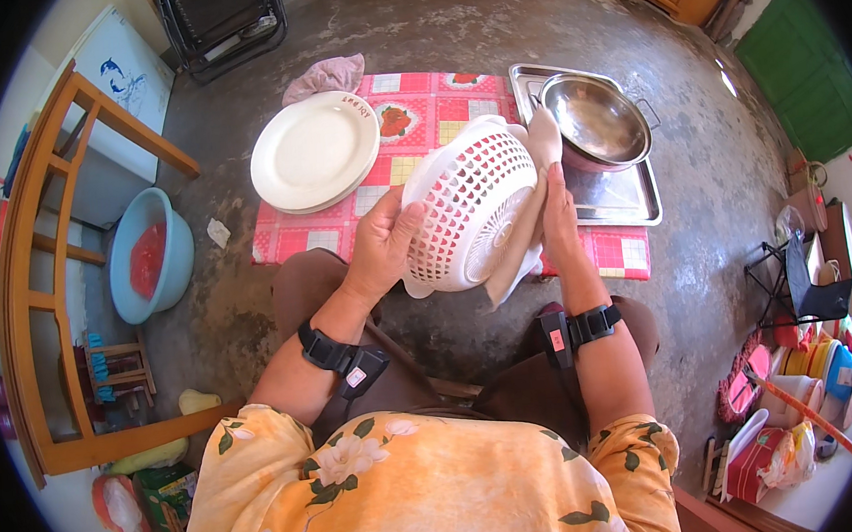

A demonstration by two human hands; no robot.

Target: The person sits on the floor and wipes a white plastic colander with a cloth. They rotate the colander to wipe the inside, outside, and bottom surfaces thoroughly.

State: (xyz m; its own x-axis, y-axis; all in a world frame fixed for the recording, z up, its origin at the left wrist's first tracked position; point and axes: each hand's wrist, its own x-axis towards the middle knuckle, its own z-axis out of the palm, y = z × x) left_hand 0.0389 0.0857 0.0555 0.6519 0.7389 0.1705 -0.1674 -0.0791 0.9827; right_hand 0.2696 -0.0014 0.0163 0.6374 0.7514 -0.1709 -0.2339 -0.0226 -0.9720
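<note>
My left hand [387,240] grips the rim of a white plastic colander [466,207], which is tilted on its side above my lap and the table edge. My right hand [558,208] presses a beige cloth [524,237] against the colander's base; its fingers are partly hidden by the cloth. Stacked white plates [314,151] lie on the left of the low table's pink patterned tablecloth [451,101]. On the right, a stainless steel pan [597,117] rests on a metal tray [617,197]. A crumpled pinkish cloth [324,79] lies behind the plates.
A wooden frame [50,298] stands at the left, beside a light blue basin [181,238] with something red inside. A folded black chair [224,28] is at the upper left. To the right are a small folding stool [816,287] and several bags and containers.
</note>
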